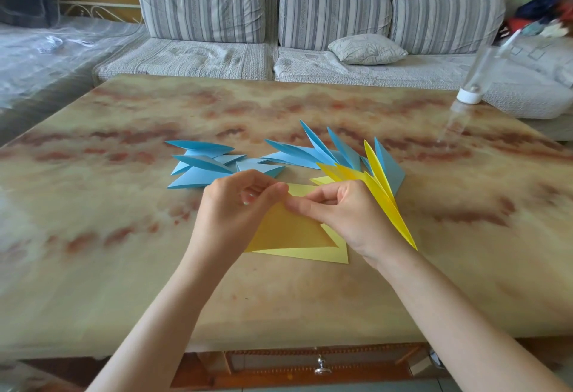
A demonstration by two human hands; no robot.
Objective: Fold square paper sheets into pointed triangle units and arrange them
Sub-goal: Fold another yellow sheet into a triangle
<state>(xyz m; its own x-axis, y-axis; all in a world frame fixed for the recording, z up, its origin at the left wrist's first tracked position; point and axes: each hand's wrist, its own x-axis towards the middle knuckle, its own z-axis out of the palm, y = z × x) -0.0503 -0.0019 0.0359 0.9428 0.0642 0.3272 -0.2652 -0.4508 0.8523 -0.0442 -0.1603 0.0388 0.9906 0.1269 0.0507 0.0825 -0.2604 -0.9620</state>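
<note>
Paper-folding: left hand (235, 202) and right hand (350, 214) pinch a raised corner of the yellow sheet (288, 233) in a tight grip; blue units (201, 165) lie beyond the grip.

On the tabletop (124, 267), the sheet (288, 233) lies nearest you, at the middle. Behind it to your left sits one pile of folded units (201, 165), and behind to your right another cluster (347, 159). A bottle (469, 96) sits at the far right edge, with the sofa (201, 59) beyond.
</note>
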